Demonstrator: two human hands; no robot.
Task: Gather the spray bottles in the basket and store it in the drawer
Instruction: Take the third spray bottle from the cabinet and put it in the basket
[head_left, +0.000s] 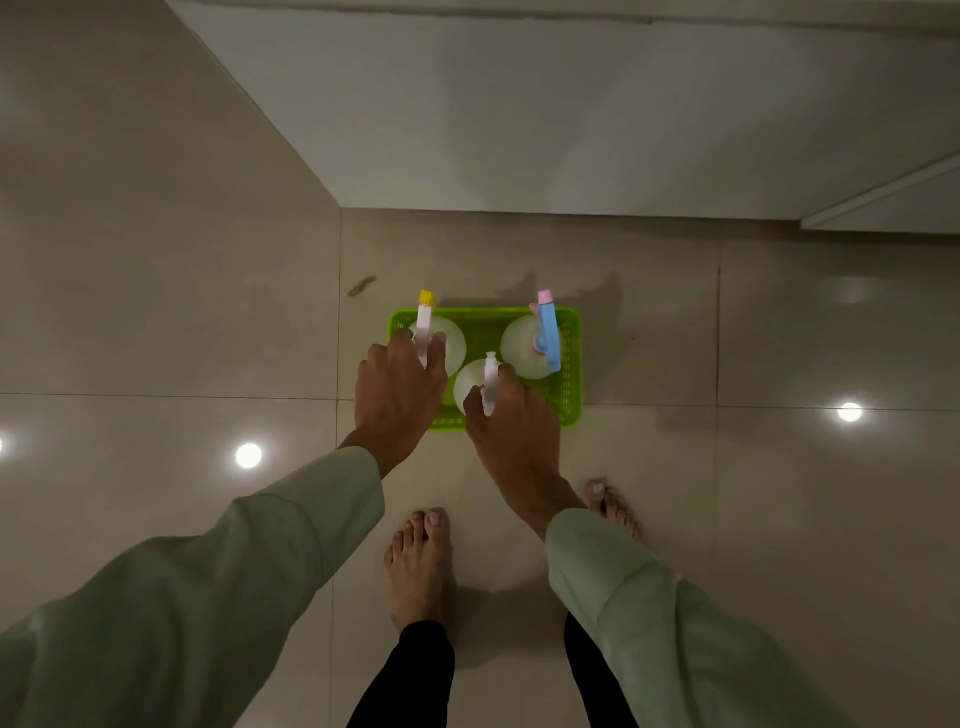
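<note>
A bright green plastic basket (570, 364) sits on the tiled floor in front of my feet. Three white spray bottles stand in it. My left hand (397, 395) is wrapped around the neck of the yellow-tipped bottle (427, 312) at the basket's left end. My right hand (511, 421) grips the neck of the white-topped bottle (490, 371) in the near middle. The bottle with the blue and pink sprayer (545, 332) stands untouched at the right end.
A white cabinet front (519, 130) rises just behind the basket, with a panel edge (883, 202) at the right. My bare feet (418, 561) stand close behind the basket. Glossy floor tiles with light reflections lie all around.
</note>
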